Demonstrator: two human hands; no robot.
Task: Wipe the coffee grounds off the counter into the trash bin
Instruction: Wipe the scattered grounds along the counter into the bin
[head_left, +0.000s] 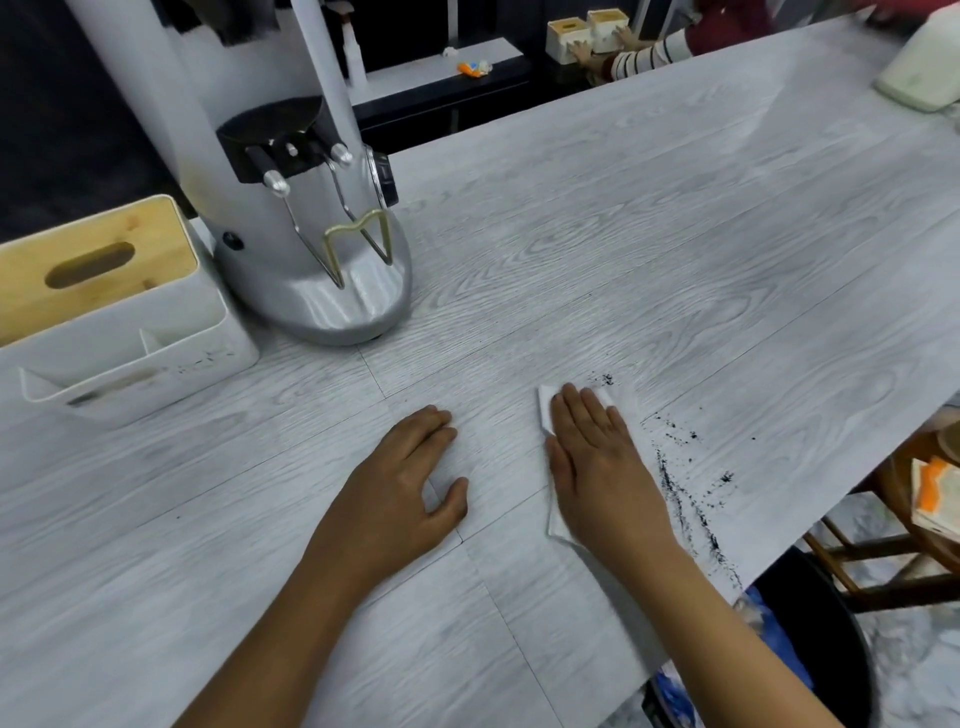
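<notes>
Pressing flat-fingered right hand (597, 467) on tissue (550, 410) beside coffee grounds (680, 493); left hand (400, 488) empty, fingers loosely curled.

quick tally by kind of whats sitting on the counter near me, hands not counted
coffee grinder: 1
tissue box with wooden lid: 1
white tissue under the right hand: 1
coffee grounds trail, scattered: 1
total: 4

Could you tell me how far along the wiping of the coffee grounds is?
Midway. Left of the tissue the counter looks clean. The right hand presses it flat; the left hand rests bare. Coffee grounds still streak toward the edge above the trash bin.
</notes>
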